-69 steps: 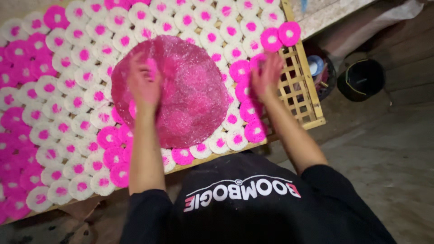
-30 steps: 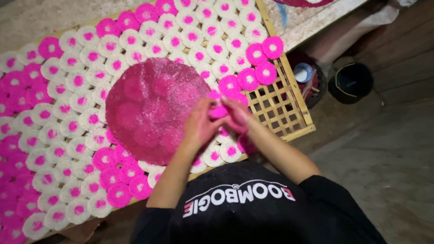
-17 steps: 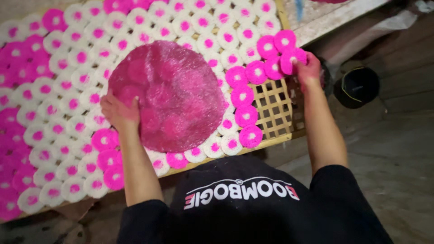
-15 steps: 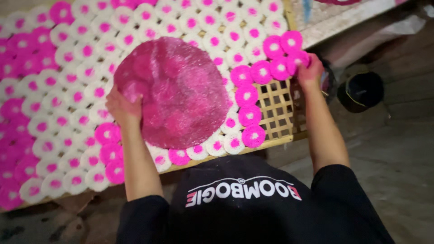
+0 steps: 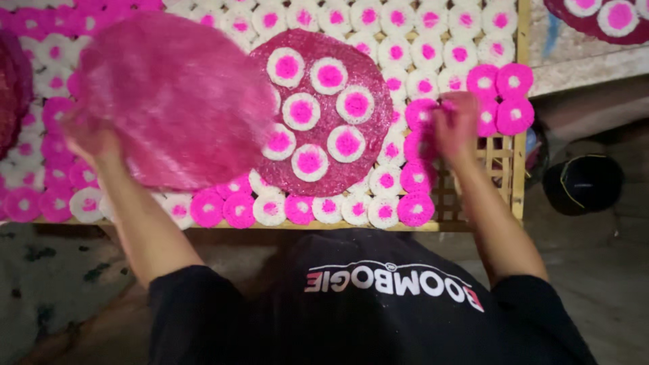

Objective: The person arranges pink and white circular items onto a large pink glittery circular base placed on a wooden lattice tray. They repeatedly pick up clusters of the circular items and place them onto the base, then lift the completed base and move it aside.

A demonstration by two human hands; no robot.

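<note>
Left hand (image 5: 91, 138) is gripping a big pink disc (image 5: 172, 101) by its edge, lifted over the left part of the bamboo rack (image 5: 517, 169). Right hand (image 5: 456, 125) is blurry over the small pink rounds (image 5: 497, 98) near the right edge, can't tell its grip.

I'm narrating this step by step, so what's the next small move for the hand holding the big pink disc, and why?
Probably carry the lifted pink disc further left and set it aside. The left hand holds it raised off the bamboo rack, and the round mat beneath, bearing small white-and-pink discs, is uncovered, while the right hand rests at the solid pink discs.
</note>
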